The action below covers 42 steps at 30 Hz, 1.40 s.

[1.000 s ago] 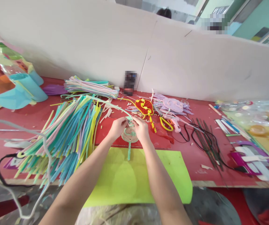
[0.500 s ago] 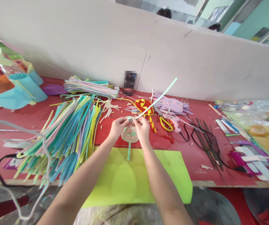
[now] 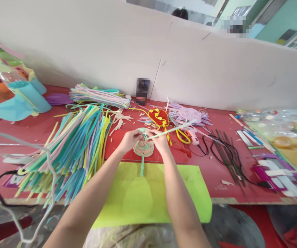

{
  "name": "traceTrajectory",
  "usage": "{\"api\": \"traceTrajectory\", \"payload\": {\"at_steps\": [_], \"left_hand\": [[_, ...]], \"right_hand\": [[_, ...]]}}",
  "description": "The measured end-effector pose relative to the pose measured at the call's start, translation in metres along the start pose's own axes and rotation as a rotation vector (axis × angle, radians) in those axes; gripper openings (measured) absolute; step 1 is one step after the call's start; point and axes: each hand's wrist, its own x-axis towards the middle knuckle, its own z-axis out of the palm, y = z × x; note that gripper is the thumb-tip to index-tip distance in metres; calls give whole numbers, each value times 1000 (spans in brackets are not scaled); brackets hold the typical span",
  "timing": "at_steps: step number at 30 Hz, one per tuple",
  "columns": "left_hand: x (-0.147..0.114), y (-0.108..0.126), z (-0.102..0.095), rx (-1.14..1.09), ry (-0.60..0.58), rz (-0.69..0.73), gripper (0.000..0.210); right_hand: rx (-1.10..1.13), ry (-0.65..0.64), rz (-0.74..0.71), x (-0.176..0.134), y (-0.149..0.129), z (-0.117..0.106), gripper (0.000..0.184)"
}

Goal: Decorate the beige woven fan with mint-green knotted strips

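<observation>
Close together over a fan-shaped pipe-cleaner piece (image 3: 140,151), my left hand (image 3: 130,140) and my right hand (image 3: 160,139) are both closed in a pinch. Between their fingertips is the curled end of a pale green pipe cleaner (image 3: 173,130). Its long free end sticks out to the right, over my right hand. The fan shape is beige with a green rim and a green handle pointing toward me, lying on a red sheet (image 3: 122,155). My fingertips hide details of the curled end.
Left lies a large bundle of coloured pipe cleaners (image 3: 81,137), with another bundle (image 3: 102,96) behind. A red and yellow fan (image 3: 159,117), yellow-handled scissors (image 3: 183,137) and a pink glue gun (image 3: 193,137) lie beyond my right hand. A yellow-green sheet (image 3: 138,196) covers the front edge.
The pipe cleaner's free end has swung down and to the right, from steeply raised to nearly level. Both hands stay in almost the same place.
</observation>
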Motion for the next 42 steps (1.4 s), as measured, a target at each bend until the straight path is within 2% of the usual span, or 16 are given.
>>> {"api": "traceTrajectory", "payload": {"at_steps": [2, 7, 13, 18, 21, 23, 28, 33, 35, 39, 42], "left_hand": [[-1, 0, 0, 51, -33, 19, 18], [-1, -4, -1, 87, -19, 10, 20], [-1, -7, 1, 152, -66, 55, 19], [-2, -1, 7, 164, 37, 22, 27], [-3, 1, 12, 110, 40, 3, 21], [-4, 1, 14, 69, 20, 2, 19], [-2, 0, 9, 16, -31, -19, 18], [-1, -2, 2, 10, -124, -3, 19], [0, -3, 3, 45, -89, 29, 20], [-2, 3, 4, 159, 96, 198, 21], [-7, 12, 0, 328, 121, 326, 20]], "right_hand": [[0, -32, 35, 0, 2, 0, 26], [21, -59, 79, 0, 6, -1, 27], [-12, -139, 43, 0, 9, -4, 27], [10, 53, 56, 2, 15, 3, 29], [37, 144, 45, 5, 18, 10, 30], [37, 154, 19, 6, 18, 13, 29], [5, 31, -30, 3, 8, 8, 29], [38, -108, 56, -1, 3, -1, 29], [43, -103, 69, -1, 4, -2, 30], [62, -41, 67, 2, 7, -4, 28], [75, -28, 71, 3, 9, -4, 29]]}}
